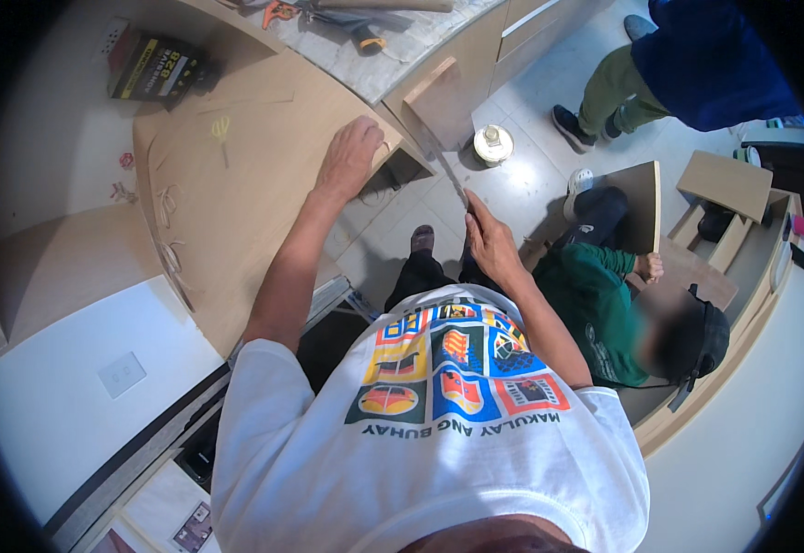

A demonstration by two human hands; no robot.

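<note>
My left hand (354,155) is on a light wood-faced panel (273,138), close to its corner, with its fingers bent together at the edge. In my right hand (494,241) is a long, thin, greyish tool like a file (451,166). It slants up and to the left, its far part passing beside the panel's corner. The exact kind of tool is hard to make out. Yellow scissors (221,127) lie on the panel, away from my left hand.
A black and yellow box (158,69) stands at the back left. Tools lie on a marble-patterned counter (411,41). A round can (493,145) is on the tiled floor. At right, a person in green (596,295) holds a board (637,207); another person (715,64) stands farther back.
</note>
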